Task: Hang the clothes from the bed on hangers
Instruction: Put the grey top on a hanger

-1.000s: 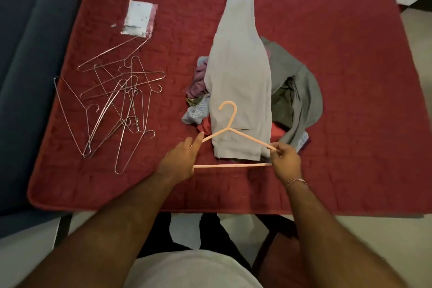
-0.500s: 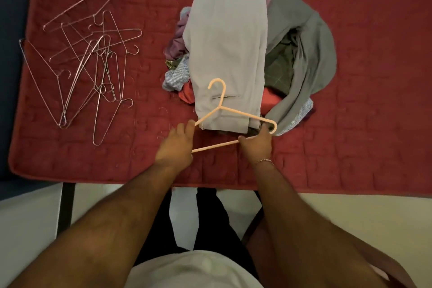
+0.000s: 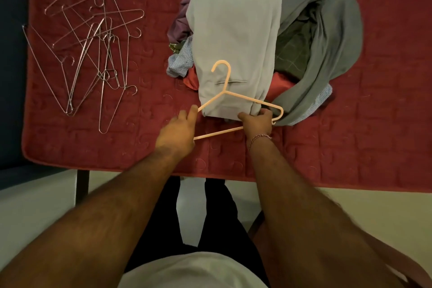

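Since a second ago the right hand (image 3: 256, 121) has left the peach plastic hanger (image 3: 236, 100) end and reached through its frame to pinch the folded pale-grey trousers' (image 3: 236, 37) hem on the red quilted bed (image 3: 374, 124) — left hand (image 3: 178, 132) grips the hanger corner — threading looks imminent.

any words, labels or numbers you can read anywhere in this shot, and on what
None can be read.
The light grey trousers show no tag or print.
The peach plastic hanger, held by the left hand and the right hand, bears no visible marking.
The wire hangers and the red quilt carry only stitching, no lettering.
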`<state>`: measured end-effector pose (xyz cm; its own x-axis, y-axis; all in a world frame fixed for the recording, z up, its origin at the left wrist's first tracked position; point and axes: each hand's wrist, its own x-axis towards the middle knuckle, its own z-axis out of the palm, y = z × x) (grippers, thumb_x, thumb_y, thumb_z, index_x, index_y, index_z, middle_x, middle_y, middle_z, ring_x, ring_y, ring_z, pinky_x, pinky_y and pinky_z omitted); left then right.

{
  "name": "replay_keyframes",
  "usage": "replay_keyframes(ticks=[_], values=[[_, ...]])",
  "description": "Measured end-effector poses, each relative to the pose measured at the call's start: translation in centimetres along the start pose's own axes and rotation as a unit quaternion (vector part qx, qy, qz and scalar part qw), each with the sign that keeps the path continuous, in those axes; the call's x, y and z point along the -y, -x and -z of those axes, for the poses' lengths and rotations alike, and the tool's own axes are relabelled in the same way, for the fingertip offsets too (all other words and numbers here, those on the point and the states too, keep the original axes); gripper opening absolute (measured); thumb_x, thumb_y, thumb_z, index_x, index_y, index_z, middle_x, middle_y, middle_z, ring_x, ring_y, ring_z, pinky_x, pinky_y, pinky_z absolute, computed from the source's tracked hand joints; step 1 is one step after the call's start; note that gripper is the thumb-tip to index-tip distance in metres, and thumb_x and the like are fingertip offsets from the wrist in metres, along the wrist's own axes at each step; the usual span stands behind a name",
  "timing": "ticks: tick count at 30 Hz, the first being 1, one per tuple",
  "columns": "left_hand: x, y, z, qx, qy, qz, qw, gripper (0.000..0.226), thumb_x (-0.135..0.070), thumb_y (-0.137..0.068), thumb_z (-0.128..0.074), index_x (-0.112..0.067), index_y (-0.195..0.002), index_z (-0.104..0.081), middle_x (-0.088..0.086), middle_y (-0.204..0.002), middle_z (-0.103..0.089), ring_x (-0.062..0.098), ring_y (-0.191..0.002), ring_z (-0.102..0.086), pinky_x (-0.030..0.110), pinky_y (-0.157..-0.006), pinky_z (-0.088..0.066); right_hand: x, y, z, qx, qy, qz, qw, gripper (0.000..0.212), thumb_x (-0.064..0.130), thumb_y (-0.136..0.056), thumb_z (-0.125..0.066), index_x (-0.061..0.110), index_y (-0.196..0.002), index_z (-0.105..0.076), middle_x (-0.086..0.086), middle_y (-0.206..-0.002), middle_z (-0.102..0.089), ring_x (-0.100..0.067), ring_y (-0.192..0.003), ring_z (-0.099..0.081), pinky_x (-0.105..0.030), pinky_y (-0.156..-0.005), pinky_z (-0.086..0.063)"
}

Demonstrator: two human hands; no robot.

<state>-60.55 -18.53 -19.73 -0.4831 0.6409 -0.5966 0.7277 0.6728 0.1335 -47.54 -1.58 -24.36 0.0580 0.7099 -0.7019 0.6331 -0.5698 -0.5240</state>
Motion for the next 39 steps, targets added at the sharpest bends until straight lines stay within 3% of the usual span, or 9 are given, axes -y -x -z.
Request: replay_keyframes(ticks=[7,11,15,18,21,23,27,32,39], values=[[0.1,-0.3,-0.9,-0.004,0.008,0.017,1.0,0.103,-0.014,-0.077,-0.082,-0.024,-0.154,-0.014,0.013,-0.127,-0.05,0.038,-0.106,-0.062,0.051,-0.075,-0.055,0.4,0.4,-2.1,-0.052,-0.038,-0.003,0.998,0.088,0.01,-0.074,-0.08,0.02,-0.147,-0.032,-0.005,-0.11,-0.059,-0.027,-0.09,-0.06,-0.032,-0.078,-0.051],[0.3,-0.3,-1.0,-0.011,0.021,0.03,0.999,0.105,-0.017,-0.078,-0.082,-0.023,-0.156,-0.012,0.014,-0.131,-0.049,0.038,-0.109,-0.061,0.05,-0.077,-0.054,1.1,0.6,-1.9,-0.054,-0.044,0.005,0.998,0.051,0.014,-0.073,-0.075,0.018,-0.121,-0.056,0.002,-0.094,-0.066,-0.024,-0.084,-0.067,-0.036,-0.077,-0.057],[-0.1,-0.3,-0.1,-0.035,0.038,0.051,0.997,0.106,-0.02,-0.079,-0.082,-0.023,-0.158,-0.01,0.013,-0.132,-0.049,0.037,-0.109,-0.061,0.049,-0.076,-0.054,1.8,2.5,-2.0,-0.031,-0.222,0.03,0.974,0.018,0.006,-0.08,-0.072,-0.003,-0.093,-0.064,-0.001,-0.076,-0.062,-0.01,-0.06,-0.056,-0.03,-0.06,-0.05],[-0.1,-0.3,1.1,-0.054,0.033,0.063,0.996,0.107,-0.024,-0.08,-0.082,-0.024,-0.159,-0.01,0.012,-0.131,-0.049,0.036,-0.108,-0.061,0.047,-0.071,-0.052,3.4,3.6,-1.7,-0.005,-0.322,0.04,0.946,0.018,0.001,-0.089,-0.063,-0.003,-0.106,-0.06,0.002,-0.085,-0.065,-0.009,-0.071,-0.061,-0.029,-0.062,-0.053],[0.0,-0.5,2.5,-0.062,0.028,0.058,0.996,0.106,-0.026,-0.081,-0.081,-0.026,-0.159,-0.009,0.012,-0.131,-0.049,0.037,-0.108,-0.061,0.047,-0.071,-0.051,5.4,4.4,-1.3,0.045,-0.398,0.001,0.916,0.02,0.005,-0.096,-0.059,0.021,-0.109,-0.061,0.0,-0.105,-0.069,-0.023,-0.098,-0.069,-0.05,-0.084,-0.061],[-0.2,-0.8,3.3,-0.067,0.03,0.047,0.996,0.106,-0.028,-0.081,-0.08,-0.027,-0.159,-0.008,0.012,-0.129,-0.049,0.037,-0.109,-0.061,0.047,-0.072,-0.051,6.8,5.1,-0.7,0.074,-0.446,-0.021,0.891,0.025,0.008,-0.102,-0.054,0.022,-0.122,-0.056,-0.005,-0.119,-0.066,-0.03,-0.106,-0.067,-0.062,-0.081,-0.06],[0.1,-1.9,4.6,-0.097,0.029,0.026,0.995,0.105,-0.025,-0.083,-0.079,-0.03,-0.159,-0.007,0.012,-0.125,-0.051,0.036,-0.104,-0.061,0.045,-0.064,-0.045,8.6,6.7,0.6,0.095,-0.508,-0.024,0.856,0.027,0.008,-0.105,-0.051,0.021,-0.129,-0.052,-0.009,-0.119,-0.066,-0.031,-0.092,-0.072,-0.049,-0.067,-0.063],[2.7,-4.5,7.8,-0.148,0.028,-0.013,0.989,0.091,-0.021,-0.089,-0.071,-0.032,-0.159,-0.014,0.014,-0.125,-0.05,0.038,-0.102,-0.061,0.046,-0.063,-0.047,10.0,8.8,2.3,0.102,-0.487,-0.007,0.867,0.037,0.003,-0.103,-0.05,0.018,-0.137,-0.052,-0.011,-0.125,-0.068,-0.029,-0.091,-0.073,-0.042,-0.066,-0.062],[6.3,-9.1,17.1,-0.182,0.06,-0.039,0.981,0.1,-0.025,-0.086,-0.077,-0.034,-0.161,-0.012,0.02,-0.122,-0.051,0.044,-0.105,-0.058,0.055,-0.078,-0.052,13.6,13.7,3.3,0.117,-0.419,0.019,0.9,0.033,0.002,-0.104,-0.05,0.022,-0.131,-0.054,-0.009,-0.119,-0.069,-0.027,-0.082,-0.073,-0.036,-0.058,-0.062]])
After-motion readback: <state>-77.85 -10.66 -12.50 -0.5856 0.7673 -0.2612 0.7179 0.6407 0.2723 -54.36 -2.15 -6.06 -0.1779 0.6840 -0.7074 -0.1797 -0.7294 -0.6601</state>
